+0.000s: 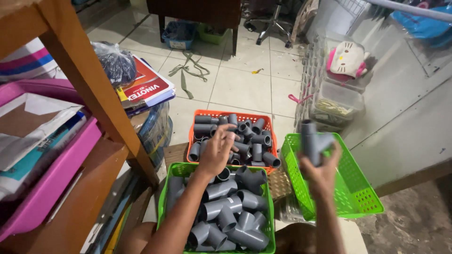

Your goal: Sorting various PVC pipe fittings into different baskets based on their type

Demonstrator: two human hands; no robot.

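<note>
My left hand [217, 150] reaches forward over the near edge of the orange basket [229, 114], fingers curled among the small grey pipe fittings [254, 141] in it; whether it grips one is hidden. My right hand [321, 167] holds a grey T-shaped pipe fitting [312, 141] upright above the empty green basket [362, 197] on the right. Under my left forearm, a second green basket [168, 176] is full of larger grey elbow and T fittings [235, 211].
A wooden shelf post [94, 89] and shelves with pink trays, papers and a bagged bundle stand at the left. Clear plastic boxes [336, 101] and a plush toy [348, 59] sit at the right by a wall. Tiled floor, chair and table lie beyond.
</note>
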